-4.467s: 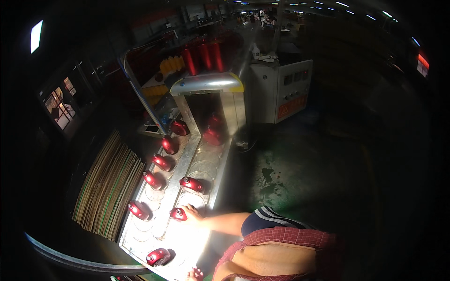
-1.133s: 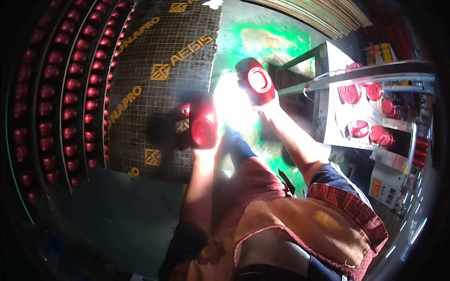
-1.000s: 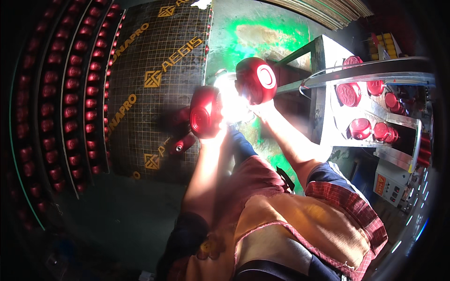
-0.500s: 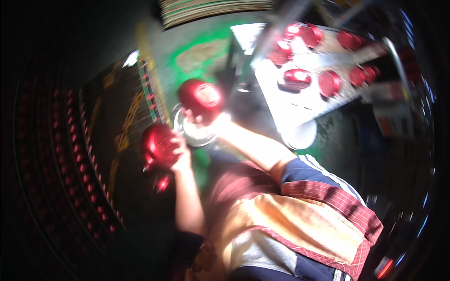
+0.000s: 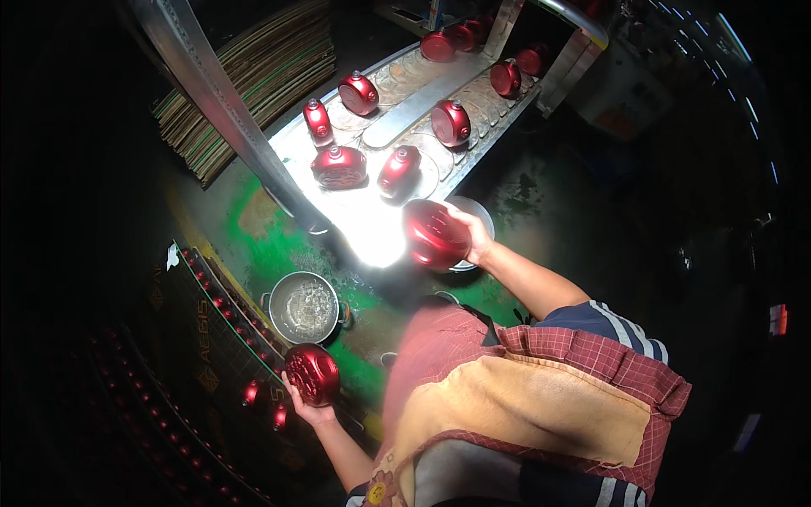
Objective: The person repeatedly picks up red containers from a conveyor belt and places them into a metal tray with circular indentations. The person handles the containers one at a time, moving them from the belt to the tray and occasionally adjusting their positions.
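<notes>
Nearer than the pot point(image 5: 292, 281), the left hand point(image 5: 314, 412) curls wide round a bottle point(image 5: 312, 373); right of the pot, the right hand point(image 5: 475, 232) likewise holds another bottle point(image 5: 434, 238). Probably stiff, slick: grip round the body.

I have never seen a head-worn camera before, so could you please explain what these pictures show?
There is no robot here: these are a person's own two bare hands, seen from a wide fisheye camera worn on the head, looking down, which is why straight edges bend. The picture's left is the person's left. The left hand holds one red container, and the right hand holds a second red container near the end of a long metal table. More red containers with short necks stand on it. A two-handled pot sits beyond the left hand, and the tan-and-plaid apron is the wearer's.
</notes>
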Demonstrator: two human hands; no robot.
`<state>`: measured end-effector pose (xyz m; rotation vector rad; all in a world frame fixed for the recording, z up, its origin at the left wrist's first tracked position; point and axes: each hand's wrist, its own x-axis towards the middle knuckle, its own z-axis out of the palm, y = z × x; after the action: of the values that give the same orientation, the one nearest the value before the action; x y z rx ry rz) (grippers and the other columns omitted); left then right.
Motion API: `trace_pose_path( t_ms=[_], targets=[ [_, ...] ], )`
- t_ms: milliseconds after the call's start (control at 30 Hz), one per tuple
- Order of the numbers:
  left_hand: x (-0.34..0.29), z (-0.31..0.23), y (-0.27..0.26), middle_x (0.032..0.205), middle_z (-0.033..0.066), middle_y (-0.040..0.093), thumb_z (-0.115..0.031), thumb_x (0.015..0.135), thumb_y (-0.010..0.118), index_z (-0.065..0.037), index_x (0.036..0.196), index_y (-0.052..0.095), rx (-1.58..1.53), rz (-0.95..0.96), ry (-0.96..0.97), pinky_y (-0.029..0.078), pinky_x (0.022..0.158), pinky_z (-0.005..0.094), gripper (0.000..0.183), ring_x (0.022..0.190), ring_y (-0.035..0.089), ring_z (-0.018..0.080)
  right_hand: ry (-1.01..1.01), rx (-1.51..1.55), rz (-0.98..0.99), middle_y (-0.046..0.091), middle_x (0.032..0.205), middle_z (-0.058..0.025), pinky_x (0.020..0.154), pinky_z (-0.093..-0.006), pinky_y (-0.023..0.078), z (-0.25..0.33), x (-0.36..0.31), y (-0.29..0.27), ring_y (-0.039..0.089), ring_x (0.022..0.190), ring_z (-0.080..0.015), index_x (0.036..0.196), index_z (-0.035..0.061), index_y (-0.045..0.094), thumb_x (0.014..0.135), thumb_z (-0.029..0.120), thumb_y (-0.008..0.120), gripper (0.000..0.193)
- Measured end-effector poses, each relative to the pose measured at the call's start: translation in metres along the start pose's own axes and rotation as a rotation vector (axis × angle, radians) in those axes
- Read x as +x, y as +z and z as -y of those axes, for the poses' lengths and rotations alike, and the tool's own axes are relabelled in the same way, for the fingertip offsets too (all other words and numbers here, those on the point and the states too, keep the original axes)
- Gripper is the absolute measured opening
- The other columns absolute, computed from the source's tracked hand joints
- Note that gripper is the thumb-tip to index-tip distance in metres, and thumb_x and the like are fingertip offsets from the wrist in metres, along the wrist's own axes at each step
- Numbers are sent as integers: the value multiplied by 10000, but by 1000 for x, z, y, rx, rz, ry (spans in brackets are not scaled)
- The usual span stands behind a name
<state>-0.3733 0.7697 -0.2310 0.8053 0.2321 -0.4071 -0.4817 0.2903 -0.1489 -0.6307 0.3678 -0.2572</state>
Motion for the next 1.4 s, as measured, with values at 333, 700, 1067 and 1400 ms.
trace_pose_path(
  t_ms=[333,700,1067,1400],
  targets=[
    [41,208,306,1337,176,531,-37,859,574,18,1484,336,468,196,-167,475,994,373,671,1161,566,229,-879,-1295,-803,584,1195,-138,1015,-341,421,283,28,-243,550,1149,-267,1267,140,630,852,150,698,421],
    [127,415,607,1351,200,473,-122,846,702,-98,1332,576,1194,234,534,426,1023,403,503,1275,475,317,-641,-1426,-692,418,1375,-136,1032,-430,416,434,257,-353,457,1254,-358,1245,349,626,786,105,711,526],
    [202,558,705,1481,274,306,-162,784,779,-315,1363,546,1620,67,596,381,1082,465,643,1363,364,421,-600,-1487,-316,323,1433,-275,1111,-481,291,416,232,-325,324,1336,-440,1463,47,318,746,238,793,881],
    [193,519,728,1431,165,494,-90,820,716,-109,1318,589,1435,109,807,380,1083,406,514,1303,465,341,-453,-1321,-639,482,1276,-273,1011,-463,430,454,288,-392,494,1187,-436,1385,-2,318,700,177,764,837]
  ],
)
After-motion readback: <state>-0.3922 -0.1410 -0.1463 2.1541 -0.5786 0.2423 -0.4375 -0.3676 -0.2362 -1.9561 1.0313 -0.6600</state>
